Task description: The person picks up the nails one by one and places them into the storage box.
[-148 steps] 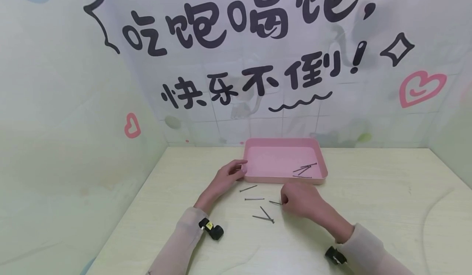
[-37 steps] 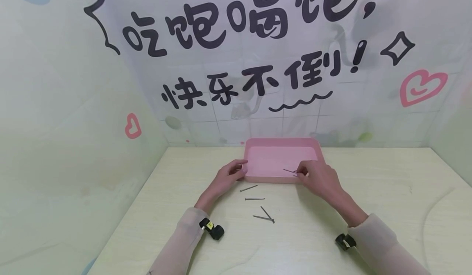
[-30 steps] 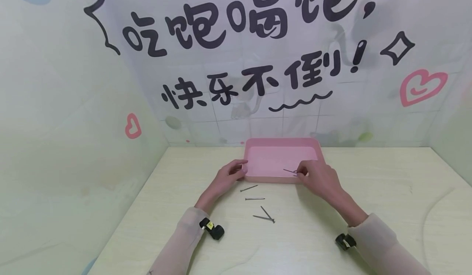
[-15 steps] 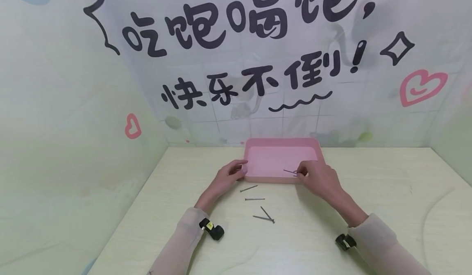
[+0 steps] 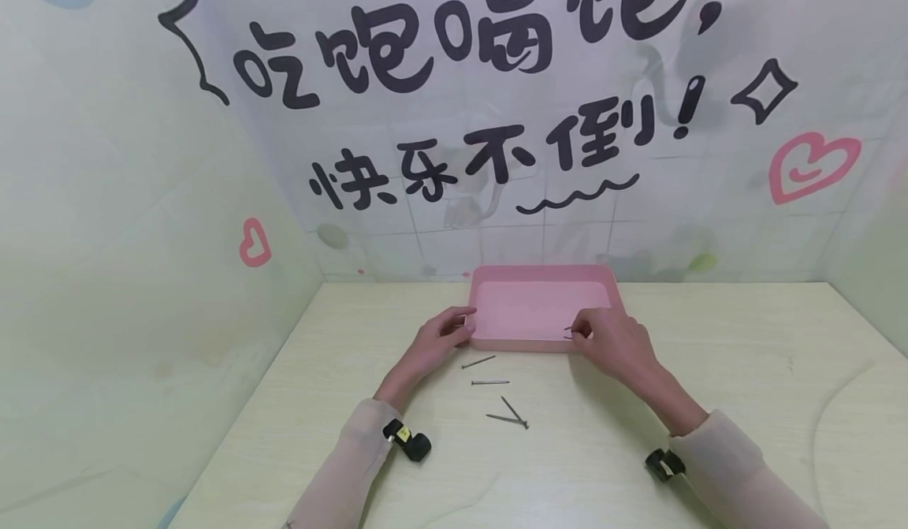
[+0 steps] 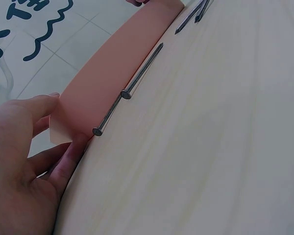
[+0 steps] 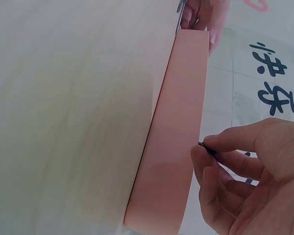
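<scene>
A shallow pink tray (image 5: 528, 304) lies at the back of the table. My left hand (image 5: 436, 341) holds its left end, thumb low at the corner and a finger at the rim, as the left wrist view shows. Over the tray's front right part is my right hand (image 5: 613, 344). Its thumb and forefinger pinch a nail (image 7: 207, 148), of which only a short dark piece shows. Ends of other nails peek out inside the tray beside these fingers; the rest is hidden behind the hand. Before the tray lie a slanting nail (image 5: 478, 362), a level nail (image 5: 490, 382) and two crossed nails (image 5: 507, 419).
The pale wooden table (image 5: 567, 466) meets a printed back wall (image 5: 454, 237) with large black characters just behind the tray. Side walls close in left and right. A small black camera sits on each wrist.
Since the oldest frame, my right hand has carried a nail from the table to the tray. The shaft jutting left from its fingertips half a second ago no longer shows. My left hand stays put.
</scene>
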{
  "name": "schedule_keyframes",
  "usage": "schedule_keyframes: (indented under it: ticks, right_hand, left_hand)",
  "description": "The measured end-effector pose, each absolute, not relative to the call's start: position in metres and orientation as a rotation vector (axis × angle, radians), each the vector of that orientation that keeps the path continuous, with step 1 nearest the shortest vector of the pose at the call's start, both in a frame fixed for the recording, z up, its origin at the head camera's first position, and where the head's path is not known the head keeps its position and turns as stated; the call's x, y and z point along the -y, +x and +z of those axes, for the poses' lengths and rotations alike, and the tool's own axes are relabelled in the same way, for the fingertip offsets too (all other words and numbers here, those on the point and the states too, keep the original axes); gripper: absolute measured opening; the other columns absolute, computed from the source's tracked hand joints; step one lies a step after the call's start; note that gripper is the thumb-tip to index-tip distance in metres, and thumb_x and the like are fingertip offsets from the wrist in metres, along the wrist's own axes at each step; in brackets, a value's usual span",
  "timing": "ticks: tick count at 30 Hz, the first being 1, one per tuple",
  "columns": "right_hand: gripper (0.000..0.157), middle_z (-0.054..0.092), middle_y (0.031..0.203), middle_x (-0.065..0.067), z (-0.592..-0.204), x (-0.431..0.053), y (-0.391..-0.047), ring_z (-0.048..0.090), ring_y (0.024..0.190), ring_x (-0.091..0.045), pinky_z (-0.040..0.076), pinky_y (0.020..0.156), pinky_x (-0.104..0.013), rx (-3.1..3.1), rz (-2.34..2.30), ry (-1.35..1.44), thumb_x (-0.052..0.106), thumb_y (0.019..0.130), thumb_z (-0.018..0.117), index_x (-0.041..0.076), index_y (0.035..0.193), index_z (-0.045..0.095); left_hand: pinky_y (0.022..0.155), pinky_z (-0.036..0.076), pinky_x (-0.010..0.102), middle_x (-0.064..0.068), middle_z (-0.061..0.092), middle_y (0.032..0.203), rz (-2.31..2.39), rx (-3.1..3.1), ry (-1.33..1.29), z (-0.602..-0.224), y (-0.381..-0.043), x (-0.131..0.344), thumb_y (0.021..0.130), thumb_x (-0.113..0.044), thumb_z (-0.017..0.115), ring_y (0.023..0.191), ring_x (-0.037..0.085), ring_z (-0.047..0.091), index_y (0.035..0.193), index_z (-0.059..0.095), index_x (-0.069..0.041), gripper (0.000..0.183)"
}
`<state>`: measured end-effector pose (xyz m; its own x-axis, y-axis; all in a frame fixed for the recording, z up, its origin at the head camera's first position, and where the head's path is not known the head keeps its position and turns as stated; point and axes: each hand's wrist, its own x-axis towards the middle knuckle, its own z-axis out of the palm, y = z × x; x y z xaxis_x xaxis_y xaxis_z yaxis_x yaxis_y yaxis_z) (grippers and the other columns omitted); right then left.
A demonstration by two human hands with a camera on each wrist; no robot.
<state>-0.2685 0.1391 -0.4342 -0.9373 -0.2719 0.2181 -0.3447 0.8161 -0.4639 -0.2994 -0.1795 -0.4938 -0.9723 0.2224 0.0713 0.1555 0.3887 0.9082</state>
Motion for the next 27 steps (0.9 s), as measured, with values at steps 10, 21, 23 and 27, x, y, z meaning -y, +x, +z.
schedule_keyframes:
  ticks: [10,21,23,27]
  right_hand:
    - [0.013,0.076,0.088,-0.006,-0.4345,-0.1399,-0.2696,0.057,0.065,-0.013,0.043,0.051,-0.028,2.873,0.773,0.496,0.010,0.092,0.069,0.005,0.100,0.078]
    - [0.014,0.077,0.089,-0.006,-0.4325,-0.1391,-0.2689,0.060,0.067,-0.013,0.045,0.053,-0.028,2.885,0.771,0.481,0.009,0.092,0.069,0.004,0.103,0.077]
    - [0.015,0.077,0.089,-0.006,-0.4322,-0.1392,-0.2687,0.061,0.067,-0.014,0.045,0.054,-0.029,2.888,0.769,0.478,0.008,0.092,0.068,0.005,0.103,0.077]
    - [0.014,0.077,0.089,-0.006,-0.4323,-0.1392,-0.2686,0.063,0.069,-0.015,0.046,0.056,-0.030,2.885,0.769,0.480,0.008,0.092,0.068,0.005,0.103,0.077]
  left_hand:
    - [0.105,0.057,0.037,0.011,0.064,0.143,1.662,-2.561,0.349,-0.4927,-0.2991,0.1796,0.105,-0.027,0.062,0.126,0.025,0.065,0.146,0.058,-0.019,0.042]
    - [0.105,0.057,0.038,0.012,0.063,0.143,1.658,-2.572,0.349,-0.4900,-0.2967,0.1790,0.105,-0.027,0.061,0.125,0.025,0.065,0.146,0.058,-0.019,0.042]
    - [0.105,0.057,0.038,0.013,0.063,0.143,1.657,-2.572,0.359,-0.4903,-0.2970,0.1790,0.105,-0.027,0.061,0.125,0.026,0.065,0.146,0.057,-0.018,0.042]
    - [0.104,0.057,0.037,0.014,0.063,0.143,1.657,-2.570,0.359,-0.4914,-0.2982,0.1791,0.106,-0.027,0.061,0.125,0.025,0.065,0.146,0.058,-0.018,0.041]
